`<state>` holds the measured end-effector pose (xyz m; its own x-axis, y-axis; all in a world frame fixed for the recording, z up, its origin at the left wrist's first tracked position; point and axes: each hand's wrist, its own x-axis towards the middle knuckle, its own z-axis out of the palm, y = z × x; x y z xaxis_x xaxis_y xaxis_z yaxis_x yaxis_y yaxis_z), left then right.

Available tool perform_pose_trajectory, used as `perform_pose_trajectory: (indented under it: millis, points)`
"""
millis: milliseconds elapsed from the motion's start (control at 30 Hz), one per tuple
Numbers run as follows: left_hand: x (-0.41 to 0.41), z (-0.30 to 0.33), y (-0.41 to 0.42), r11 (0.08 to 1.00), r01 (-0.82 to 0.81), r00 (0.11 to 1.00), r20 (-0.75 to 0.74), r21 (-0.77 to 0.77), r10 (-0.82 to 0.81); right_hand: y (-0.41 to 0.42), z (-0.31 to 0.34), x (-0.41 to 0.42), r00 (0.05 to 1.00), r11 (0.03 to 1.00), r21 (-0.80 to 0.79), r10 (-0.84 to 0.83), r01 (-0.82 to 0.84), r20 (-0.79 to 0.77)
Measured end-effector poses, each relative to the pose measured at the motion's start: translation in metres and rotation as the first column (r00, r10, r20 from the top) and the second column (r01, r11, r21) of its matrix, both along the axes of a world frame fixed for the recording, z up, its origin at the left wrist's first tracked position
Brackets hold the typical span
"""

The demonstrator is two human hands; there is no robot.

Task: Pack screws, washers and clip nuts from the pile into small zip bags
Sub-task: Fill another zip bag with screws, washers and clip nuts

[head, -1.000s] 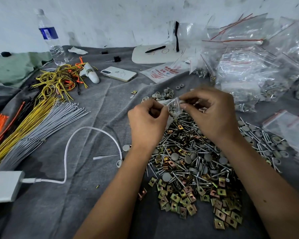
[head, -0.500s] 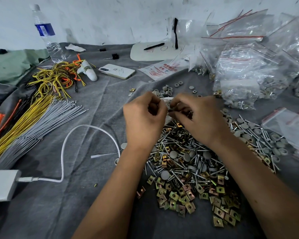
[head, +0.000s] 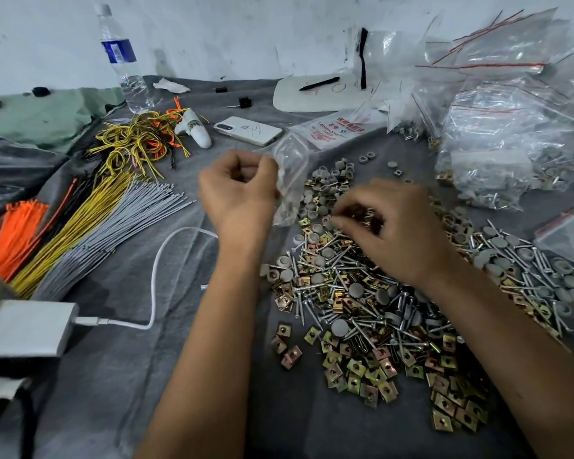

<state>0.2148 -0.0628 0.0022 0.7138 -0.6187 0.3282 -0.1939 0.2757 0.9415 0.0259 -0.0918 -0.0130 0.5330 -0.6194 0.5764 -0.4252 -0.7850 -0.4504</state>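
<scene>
My left hand [head: 237,193] pinches the bag [head: 290,180] upright, mouth up. My right hand [head: 391,230] curls over the pile [head: 362,299] (its grip's contents blurred, can't tell).

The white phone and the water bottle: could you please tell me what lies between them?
In the head view, a white gun-shaped tool lies between the phone and the water bottle, beside tangled yellow and orange wires.
</scene>
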Motion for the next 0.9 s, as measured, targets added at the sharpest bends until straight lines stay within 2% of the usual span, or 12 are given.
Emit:
perform_pose_trajectory:
  millis: [100,233,333,533,667,767,833,900]
  points:
    - [0.020,0.018,0.006,1.000,-0.021,1.000,0.010,-0.017,0.021,0.010,0.003,0.019,0.957,0.987,0.084,0.156,-0.140,-0.243]
    - [0.039,0.044,0.018,0.984,-0.102,0.992,0.061,-0.147,0.112,0.028,0.010,0.053,0.846,0.933,0.155,0.359,-0.324,-0.394]
    - [0.048,0.054,0.028,0.973,-0.143,0.976,0.140,-0.180,0.169,0.039,0.009,0.075,0.753,0.912,0.120,0.393,-0.392,-0.528]
    - [0.049,0.043,0.031,0.969,-0.229,0.922,0.299,-0.090,0.245,0.033,0.006,0.082,0.747,0.908,0.193,0.416,-0.371,-0.519]
    - [0.030,0.021,0.023,0.975,-0.222,0.891,0.408,0.015,0.197,0.021,0.007,0.064,0.862,0.932,0.220,0.351,-0.287,-0.365]
    - [0.010,-0.002,0.015,0.988,-0.131,0.883,0.464,0.082,0.079,0.006,0.009,0.035,0.977,0.973,0.142,0.196,-0.183,-0.088]
    - [-0.001,-0.016,0.011,0.992,-0.076,0.863,0.505,0.102,0.015,-0.001,0.009,0.015,0.986,0.977,0.179,0.092,-0.116,0.139]
    - [-0.012,-0.026,0.009,0.989,-0.006,0.845,0.530,0.146,-0.073,-0.005,0.008,0.002,0.955,0.972,0.222,0.003,-0.072,0.296]
